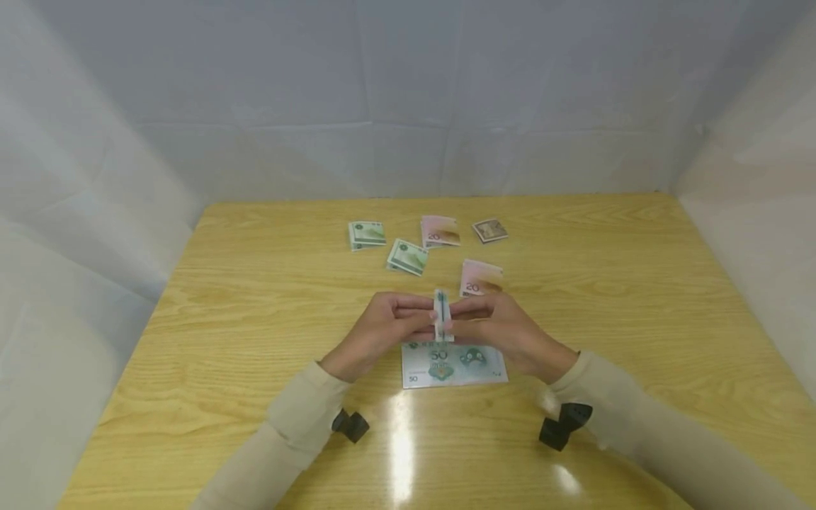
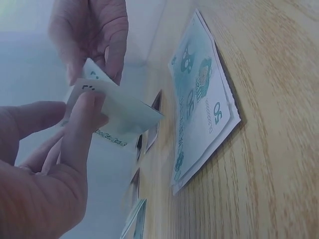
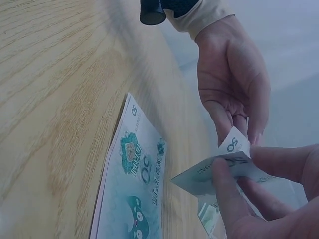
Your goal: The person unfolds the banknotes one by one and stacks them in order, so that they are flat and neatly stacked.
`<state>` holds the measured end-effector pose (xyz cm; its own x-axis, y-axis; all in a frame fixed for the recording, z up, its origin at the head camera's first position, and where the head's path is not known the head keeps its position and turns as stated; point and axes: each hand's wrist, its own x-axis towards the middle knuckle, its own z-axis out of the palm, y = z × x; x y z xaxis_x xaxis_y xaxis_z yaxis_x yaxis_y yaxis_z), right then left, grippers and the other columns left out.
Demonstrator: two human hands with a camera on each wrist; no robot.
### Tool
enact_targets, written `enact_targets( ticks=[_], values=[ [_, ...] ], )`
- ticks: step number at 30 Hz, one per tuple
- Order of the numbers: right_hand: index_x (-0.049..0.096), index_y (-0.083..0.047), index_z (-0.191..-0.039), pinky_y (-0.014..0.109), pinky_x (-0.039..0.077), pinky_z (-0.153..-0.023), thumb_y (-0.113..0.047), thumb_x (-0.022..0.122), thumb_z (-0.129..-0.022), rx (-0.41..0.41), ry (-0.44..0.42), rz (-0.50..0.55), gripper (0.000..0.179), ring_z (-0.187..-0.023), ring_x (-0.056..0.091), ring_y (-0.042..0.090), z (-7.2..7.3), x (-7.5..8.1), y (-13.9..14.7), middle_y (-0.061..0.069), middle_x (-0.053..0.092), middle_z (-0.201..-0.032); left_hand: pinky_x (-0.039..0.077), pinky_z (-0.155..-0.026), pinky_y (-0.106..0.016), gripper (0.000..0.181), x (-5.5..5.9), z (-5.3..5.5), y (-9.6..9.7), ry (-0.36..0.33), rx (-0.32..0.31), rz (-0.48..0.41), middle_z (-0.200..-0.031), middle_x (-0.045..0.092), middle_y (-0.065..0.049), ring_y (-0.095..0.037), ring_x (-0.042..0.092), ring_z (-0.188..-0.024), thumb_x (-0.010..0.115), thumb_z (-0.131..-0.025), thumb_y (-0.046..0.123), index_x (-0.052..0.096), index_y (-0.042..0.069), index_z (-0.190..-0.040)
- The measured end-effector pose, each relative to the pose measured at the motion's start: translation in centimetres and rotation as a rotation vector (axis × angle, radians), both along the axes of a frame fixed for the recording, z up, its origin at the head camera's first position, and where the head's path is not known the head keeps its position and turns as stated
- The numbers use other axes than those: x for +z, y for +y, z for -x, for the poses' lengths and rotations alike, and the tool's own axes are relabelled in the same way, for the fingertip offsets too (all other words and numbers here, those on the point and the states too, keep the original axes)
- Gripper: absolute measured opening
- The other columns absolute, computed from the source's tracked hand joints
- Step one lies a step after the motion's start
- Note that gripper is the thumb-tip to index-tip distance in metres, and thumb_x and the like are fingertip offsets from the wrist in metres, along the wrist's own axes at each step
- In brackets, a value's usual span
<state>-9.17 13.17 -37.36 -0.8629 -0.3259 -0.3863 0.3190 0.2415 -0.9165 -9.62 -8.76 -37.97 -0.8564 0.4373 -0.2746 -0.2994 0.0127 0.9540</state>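
Note:
A green-and-white 50 banknote, bent along a fold, is held up between both hands above the table. My left hand pinches one side of it between thumb and fingers; in the left wrist view the thumb and fingers press on the paper. On the other side, my right hand pinches it the same way, its fingers on the note in the right wrist view. Directly below lies a flat stack of 50 notes, printed with a green cartoon figure, its upper edge partly hidden by the hands.
Beyond the hands lie folded notes: two green ones, two pink 20s and a small brown one. The nearer pink one is close to the right fingers. White cloth surrounds the wooden table.

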Motion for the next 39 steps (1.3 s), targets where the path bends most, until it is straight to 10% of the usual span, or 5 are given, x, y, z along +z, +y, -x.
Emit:
enact_targets(
  ticks=[16, 39],
  values=[
    [0.058, 0.010, -0.125, 0.037, 0.063, -0.089, -0.001, 0.065, -0.093, -0.057, -0.039, -0.035, 0.034, -0.097, 0.069, 0.028, 0.1, 0.2, 2.1, 0.023, 0.062, -0.117, 0.065, -0.080, -0.036, 0.024, 0.0, -0.6, -0.7, 0.035, 0.106, 0.094, -0.104, 0.072, -0.022, -0.022, 0.073, -0.083, 0.066, -0.093, -0.001, 0.064, -0.011, -0.115],
    [0.062, 0.012, -0.119, 0.038, 0.065, -0.080, -0.006, 0.072, -0.091, 0.004, -0.067, -0.132, 0.034, -0.088, 0.070, 0.022, -0.2, -1.6, 5.1, 0.018, 0.068, -0.103, 0.066, -0.077, -0.039, 0.023, -1.5, -1.0, -2.6, -0.050, 0.033, 0.288, -0.096, 0.075, -0.019, -0.027, 0.074, -0.081, 0.068, -0.092, -0.002, 0.065, -0.011, -0.112]
  ],
)
